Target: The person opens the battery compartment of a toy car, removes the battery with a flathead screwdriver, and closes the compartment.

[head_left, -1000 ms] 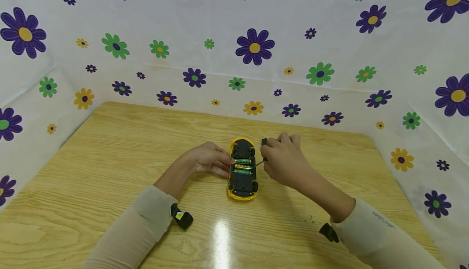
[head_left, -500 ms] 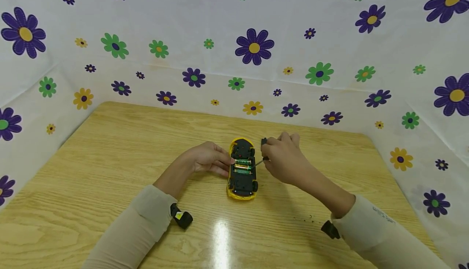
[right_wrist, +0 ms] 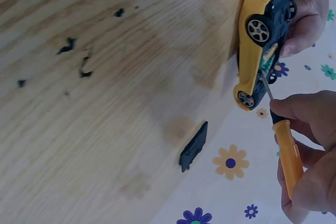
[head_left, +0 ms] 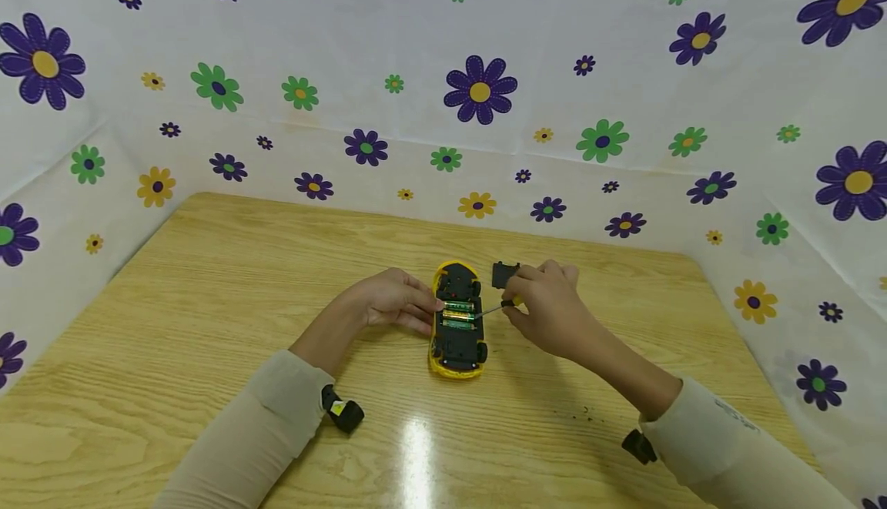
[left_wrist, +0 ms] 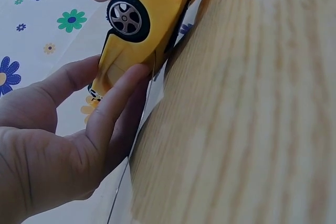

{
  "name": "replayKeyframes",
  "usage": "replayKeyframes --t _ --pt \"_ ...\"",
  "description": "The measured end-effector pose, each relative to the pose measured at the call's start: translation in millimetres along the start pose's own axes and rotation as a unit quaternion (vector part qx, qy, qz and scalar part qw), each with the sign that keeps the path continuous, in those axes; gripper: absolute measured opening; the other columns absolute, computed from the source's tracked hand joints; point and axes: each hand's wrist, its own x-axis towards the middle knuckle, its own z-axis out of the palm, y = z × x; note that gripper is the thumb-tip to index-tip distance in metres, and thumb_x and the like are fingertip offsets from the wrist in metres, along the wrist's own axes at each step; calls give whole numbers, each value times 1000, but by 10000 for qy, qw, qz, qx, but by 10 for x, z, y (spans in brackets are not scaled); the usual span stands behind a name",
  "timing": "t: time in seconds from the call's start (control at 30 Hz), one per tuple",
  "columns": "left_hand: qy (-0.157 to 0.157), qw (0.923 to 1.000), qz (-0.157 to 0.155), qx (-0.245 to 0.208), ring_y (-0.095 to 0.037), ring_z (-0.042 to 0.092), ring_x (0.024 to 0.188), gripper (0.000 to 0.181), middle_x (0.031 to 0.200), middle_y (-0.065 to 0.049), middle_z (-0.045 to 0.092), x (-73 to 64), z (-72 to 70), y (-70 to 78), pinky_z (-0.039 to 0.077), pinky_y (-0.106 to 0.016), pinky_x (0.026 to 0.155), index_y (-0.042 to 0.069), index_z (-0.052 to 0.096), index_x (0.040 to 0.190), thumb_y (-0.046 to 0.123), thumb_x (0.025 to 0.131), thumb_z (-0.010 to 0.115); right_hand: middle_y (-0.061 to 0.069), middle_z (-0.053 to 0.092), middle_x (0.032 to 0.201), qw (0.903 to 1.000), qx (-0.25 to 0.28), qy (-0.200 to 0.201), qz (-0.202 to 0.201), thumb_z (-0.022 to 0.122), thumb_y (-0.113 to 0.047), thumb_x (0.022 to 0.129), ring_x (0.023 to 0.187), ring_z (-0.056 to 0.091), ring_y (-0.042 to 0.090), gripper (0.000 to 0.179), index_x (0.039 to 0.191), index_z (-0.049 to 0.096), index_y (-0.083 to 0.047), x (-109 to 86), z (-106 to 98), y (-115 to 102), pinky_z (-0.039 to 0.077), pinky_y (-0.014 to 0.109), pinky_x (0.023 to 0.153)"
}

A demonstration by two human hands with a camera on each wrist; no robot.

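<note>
A yellow toy car (head_left: pixel 460 351) lies wheels up on the table, its black underside showing. Several batteries (head_left: pixel 460 306), green and gold, sit side by side in its uncovered compartment. My left hand (head_left: pixel 396 301) grips the car's left side, thumb at the upper edge and fingers lower along the body (left_wrist: pixel 126 61). With my right hand (head_left: pixel 553 310) I hold a screwdriver (right_wrist: pixel 287 153) by its orange handle. Its thin metal shaft slants down to the compartment, the tip at the right ends of the batteries. Just beyond that hand lies the black battery cover (head_left: pixel 503 274).
Small dark crumbs (right_wrist: pixel 67 45) are scattered on the wooden table (head_left: pixel 277 251) near my right forearm. A white flowered cloth (head_left: pixel 388 47) rises behind the table and along both sides.
My right hand has shifted slightly right, uncovering more of the battery cover and part of the screwdriver handle. The screwdriver tip stays at the batteries. My left hand and the car have not moved.
</note>
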Motion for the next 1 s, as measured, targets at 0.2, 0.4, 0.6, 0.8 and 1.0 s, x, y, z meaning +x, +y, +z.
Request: replayKeyframes --t 0.2,0.4,0.6,0.8,1.0 --pt "7 10000 3 -18 -30 69 97 18 108 -19 65 7 -8 -4 62 -45 92 -11 69 111 -1 97 68 2 69 94 9992 364 160 25 87 -12 82 77 46 23 14 90 76 -13 -49 74 112 30 48 73" --pt "-10 10000 15 5 -30 70 99 20 110 -20 67 -1 -4 -2 62 -44 92 -12 69 113 0 97 69 1 71 92 9963 802 275 135 88 -12 82 78 49 23 14 89 76 -13 -90 142 200 27 47 73" --pt "-23 10000 28 -24 -30 70 97 16 107 -19 68 1 1 -6 62 -45 92 -10 70 109 0 96 69 1 74 95 9888 1420 288 358 85 -10 85 89 56 27 11 88 75 -13 -136 238 278 29 53 79" --pt "-9 10000 -1 -7 -29 71 95 13 105 -19 68 -11 1 -5 62 -45 91 -9 70 106 -1 96 69 1 74 97 9820 1810 349 402 84 -9 86 95 57 28 10 89 76 -15 -182 311 316 30 60 81" --pt "27 10000 3 -36 -29 71 96 17 107 -20 69 -13 -4 -2 62 -44 91 -10 70 110 -1 95 69 1 74 100 9808 1860 345 465 84 -11 87 98 60 28 10 90 76 -16 -193 323 324 32 56 82"
